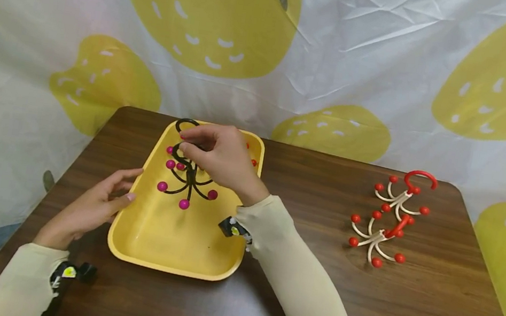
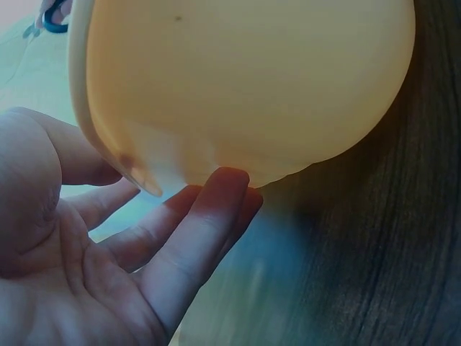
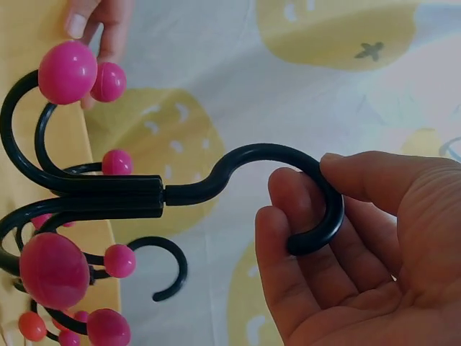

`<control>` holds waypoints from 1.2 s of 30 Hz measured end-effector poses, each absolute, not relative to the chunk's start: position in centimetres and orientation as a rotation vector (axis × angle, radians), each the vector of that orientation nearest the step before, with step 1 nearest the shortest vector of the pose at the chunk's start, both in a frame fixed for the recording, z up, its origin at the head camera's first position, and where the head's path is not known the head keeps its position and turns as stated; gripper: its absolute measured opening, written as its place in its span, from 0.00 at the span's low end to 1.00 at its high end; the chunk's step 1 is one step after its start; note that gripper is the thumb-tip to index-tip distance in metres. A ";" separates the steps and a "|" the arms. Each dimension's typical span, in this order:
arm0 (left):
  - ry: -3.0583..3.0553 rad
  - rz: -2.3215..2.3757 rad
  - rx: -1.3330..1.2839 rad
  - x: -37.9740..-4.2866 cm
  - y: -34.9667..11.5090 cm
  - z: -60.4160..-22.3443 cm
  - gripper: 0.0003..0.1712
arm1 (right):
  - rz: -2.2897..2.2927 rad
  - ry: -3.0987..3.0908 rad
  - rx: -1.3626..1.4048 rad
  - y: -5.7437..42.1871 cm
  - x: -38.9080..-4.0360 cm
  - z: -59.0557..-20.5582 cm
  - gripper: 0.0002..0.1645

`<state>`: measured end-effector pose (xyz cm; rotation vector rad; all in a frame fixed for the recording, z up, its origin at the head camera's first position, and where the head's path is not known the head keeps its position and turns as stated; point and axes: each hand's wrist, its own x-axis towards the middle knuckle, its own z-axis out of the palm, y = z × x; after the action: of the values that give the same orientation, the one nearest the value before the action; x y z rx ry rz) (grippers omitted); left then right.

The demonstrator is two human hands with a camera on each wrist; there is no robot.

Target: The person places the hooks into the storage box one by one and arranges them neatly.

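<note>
My right hand pinches the curved top hook of a black claw hanger between thumb and fingers. Its several arms spread downward, each tipped with a pink ball, over the yellow tray. In the right wrist view the hook loops past the fingertips. Another black hanger with pink balls lies behind it, at the tray's far end. My left hand touches the tray's left outer side, fingers extended along the wall and thumb near the rim. The left wrist view shows these fingertips against the tray wall.
Two white claw hangers with red hooks and red ball tips, a farther one and a nearer one, sit on the brown table at right. Red balls show inside the tray's far right corner. A fruit-patterned cloth hangs behind.
</note>
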<state>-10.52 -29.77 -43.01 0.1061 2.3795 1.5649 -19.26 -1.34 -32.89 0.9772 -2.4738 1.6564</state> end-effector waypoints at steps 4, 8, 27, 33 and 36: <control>2.377 1.558 0.098 -10.6 -29.8 -43.0 0.36 | 1.629 -2.515 0.973 -2.3 -19.6 -33.3 0.13; 2.377 1.558 0.094 -10.6 -29.7 -42.9 0.36 | 1.624 -2.564 0.940 -2.9 -20.0 -34.1 0.14; 2.358 1.571 0.110 -10.4 -29.8 -42.6 0.36 | 1.581 -2.620 0.812 -5.5 -21.0 -36.8 0.11; 2.350 1.583 0.108 -10.3 -29.8 -42.8 0.36 | 1.602 -2.605 0.811 -5.9 -21.0 -37.4 0.10; 2.346 1.587 0.111 -10.3 -29.8 -42.9 0.36 | 1.624 -2.598 0.826 -6.1 -21.0 -37.6 0.11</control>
<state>-10.26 -29.81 -42.86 0.1109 2.3463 1.5871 -20.97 -6.14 -37.64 0.8258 -2.5982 1.6236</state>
